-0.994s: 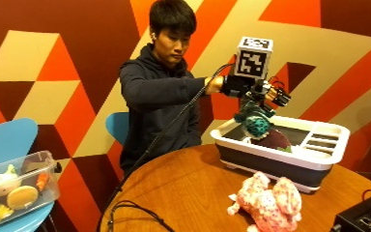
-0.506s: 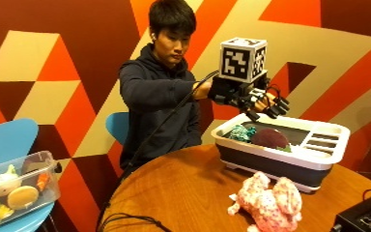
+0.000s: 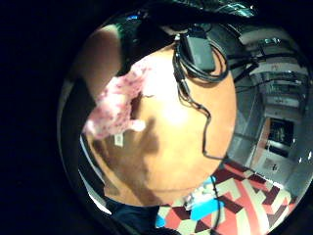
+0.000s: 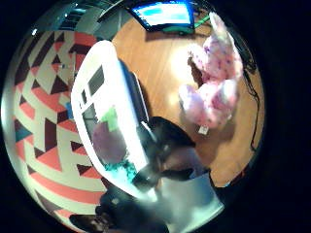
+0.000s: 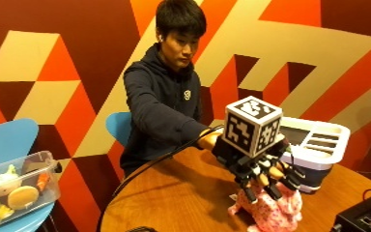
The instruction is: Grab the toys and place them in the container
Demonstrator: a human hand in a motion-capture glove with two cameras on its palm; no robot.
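Round table: white container at far edge, already holding a teal and a dark toy. Gloved right hand has left the container, dropped a toy there, and now hangs over the pink plush toy, fingers spread downward, holding nothing. Pink toy probably next pick.

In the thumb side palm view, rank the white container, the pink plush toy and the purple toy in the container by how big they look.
1. White container, largest as shown.
2. Pink plush toy on the table.
3. Purple toy inside the container, smallest; partly hidden, so its full extent is unsure.
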